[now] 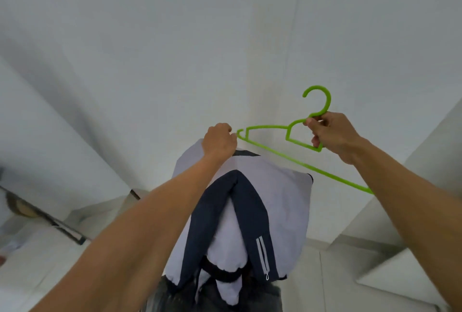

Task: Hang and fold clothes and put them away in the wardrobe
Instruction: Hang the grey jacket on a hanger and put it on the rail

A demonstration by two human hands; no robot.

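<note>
Your right hand point(332, 134) sits at 3 o'clock from the frame's centre. Its thumb and curled fingers point(315, 140) pinch the neck of the green hanger point(300, 163) just below the hook, which points up toward 12 o'clock. The hanger is tilted, with its long bar running from near the centre down toward 4 o'clock. Your left hand point(219, 139) is at the centre, just beside the hanger's left tip. It is closed in a fist on the top edge of the white and navy jacket point(280, 199), its fingertips hidden behind the knuckles. The jacket hangs from that grip toward 6 o'clock, off the hanger, in front of a white wall point(150, 36).
</note>
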